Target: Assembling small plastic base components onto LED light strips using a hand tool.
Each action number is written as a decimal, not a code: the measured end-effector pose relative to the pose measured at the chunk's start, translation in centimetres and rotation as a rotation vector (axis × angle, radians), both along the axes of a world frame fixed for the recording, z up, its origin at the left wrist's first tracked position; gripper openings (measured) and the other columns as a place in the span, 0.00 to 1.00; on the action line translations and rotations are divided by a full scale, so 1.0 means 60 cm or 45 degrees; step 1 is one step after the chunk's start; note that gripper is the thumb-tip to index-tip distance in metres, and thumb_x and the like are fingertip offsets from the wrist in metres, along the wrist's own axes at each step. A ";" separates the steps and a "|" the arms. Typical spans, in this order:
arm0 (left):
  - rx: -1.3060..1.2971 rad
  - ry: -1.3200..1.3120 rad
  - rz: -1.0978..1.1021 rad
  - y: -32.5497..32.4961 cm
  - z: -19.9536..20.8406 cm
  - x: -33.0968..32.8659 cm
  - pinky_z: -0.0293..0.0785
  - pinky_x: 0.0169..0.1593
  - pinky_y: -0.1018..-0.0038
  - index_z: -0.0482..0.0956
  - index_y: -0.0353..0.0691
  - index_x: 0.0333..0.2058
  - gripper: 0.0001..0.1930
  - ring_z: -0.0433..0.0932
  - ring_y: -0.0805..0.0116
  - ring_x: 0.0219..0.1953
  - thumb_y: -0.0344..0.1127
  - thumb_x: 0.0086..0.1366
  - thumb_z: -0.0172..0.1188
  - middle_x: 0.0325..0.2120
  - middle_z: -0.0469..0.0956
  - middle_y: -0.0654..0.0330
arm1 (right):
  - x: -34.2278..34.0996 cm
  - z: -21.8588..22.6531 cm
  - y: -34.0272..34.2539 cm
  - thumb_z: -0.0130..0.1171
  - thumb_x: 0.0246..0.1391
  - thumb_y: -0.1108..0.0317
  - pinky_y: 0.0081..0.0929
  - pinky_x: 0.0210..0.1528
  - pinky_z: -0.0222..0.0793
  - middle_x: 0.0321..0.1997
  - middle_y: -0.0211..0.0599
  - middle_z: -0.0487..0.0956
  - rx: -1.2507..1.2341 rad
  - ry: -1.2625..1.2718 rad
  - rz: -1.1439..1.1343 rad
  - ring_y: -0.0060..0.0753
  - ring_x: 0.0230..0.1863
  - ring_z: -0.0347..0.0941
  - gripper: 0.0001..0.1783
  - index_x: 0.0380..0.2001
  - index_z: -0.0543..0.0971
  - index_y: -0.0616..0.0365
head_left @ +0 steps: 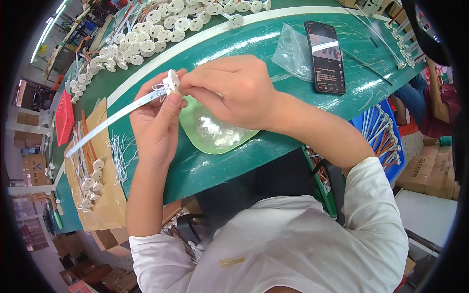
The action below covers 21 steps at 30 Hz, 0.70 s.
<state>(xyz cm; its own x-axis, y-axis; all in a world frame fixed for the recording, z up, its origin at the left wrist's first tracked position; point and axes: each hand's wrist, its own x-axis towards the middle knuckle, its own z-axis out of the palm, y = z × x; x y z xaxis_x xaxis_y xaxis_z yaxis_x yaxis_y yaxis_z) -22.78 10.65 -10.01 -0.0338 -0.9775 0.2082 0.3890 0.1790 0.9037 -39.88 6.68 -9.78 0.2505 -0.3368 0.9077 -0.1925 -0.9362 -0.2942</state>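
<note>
My left hand (154, 128) is closed round the disc end of a long white strip (115, 119), whose tail slants down to the left. A round white disc (172, 81) caps the strip, with thin white wires looping beside it. My right hand (239, 90) meets it there, fingers pinched against the disc's right side; whatever small piece lies between them is hidden. Under my hands sits a light green tray (194, 137) with small clear bits in it. Left of my left wrist lie loose white wires (120, 157).
Many white discs on strips (146, 44) crowd the far side. Cardboard (105, 205) at left bears more strips. A smartphone (326, 57) lies by a clear plastic bag (293, 53). A red basket (64, 117) stands far left, a blue bin (398, 168) at right. Another person (437, 107) sits beyond.
</note>
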 end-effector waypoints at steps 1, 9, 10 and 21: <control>0.005 -0.031 0.018 0.000 0.001 0.001 0.72 0.43 0.77 0.71 0.33 0.49 0.19 0.75 0.72 0.41 0.26 0.59 0.62 0.48 0.74 0.47 | 0.000 0.001 -0.001 0.65 0.41 0.76 0.25 0.30 0.74 0.26 0.37 0.81 0.000 0.001 0.003 0.37 0.27 0.78 0.09 0.30 0.81 0.57; 0.022 0.088 -0.312 -0.008 -0.007 0.025 0.71 0.46 0.69 0.71 0.35 0.50 0.20 0.75 0.68 0.43 0.32 0.59 0.63 0.43 0.76 0.56 | -0.027 0.016 -0.021 0.65 0.42 0.77 0.23 0.31 0.73 0.28 0.37 0.82 0.306 0.129 0.490 0.34 0.29 0.79 0.07 0.29 0.83 0.59; -0.034 0.079 -0.411 -0.008 -0.008 0.025 0.71 0.47 0.68 0.71 0.35 0.50 0.21 0.75 0.67 0.44 0.33 0.59 0.64 0.42 0.76 0.57 | -0.028 0.020 -0.018 0.65 0.42 0.77 0.23 0.31 0.73 0.28 0.37 0.82 0.305 0.129 0.489 0.34 0.29 0.79 0.07 0.29 0.83 0.59; -0.082 0.212 -0.219 -0.004 -0.013 0.004 0.70 0.56 0.62 0.69 0.34 0.51 0.21 0.72 0.60 0.52 0.29 0.60 0.62 0.48 0.74 0.49 | -0.008 0.003 -0.009 0.65 0.41 0.77 0.26 0.26 0.71 0.24 0.37 0.80 -0.052 0.020 0.081 0.37 0.24 0.76 0.07 0.28 0.80 0.59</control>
<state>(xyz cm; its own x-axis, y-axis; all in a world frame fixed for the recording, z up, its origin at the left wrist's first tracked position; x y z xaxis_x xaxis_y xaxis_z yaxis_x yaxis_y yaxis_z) -22.54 10.38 -10.80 -0.1587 -0.9448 0.2867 0.5617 0.1524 0.8132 -40.37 6.13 -9.58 0.2843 -0.2823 0.9162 -0.1362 -0.9579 -0.2529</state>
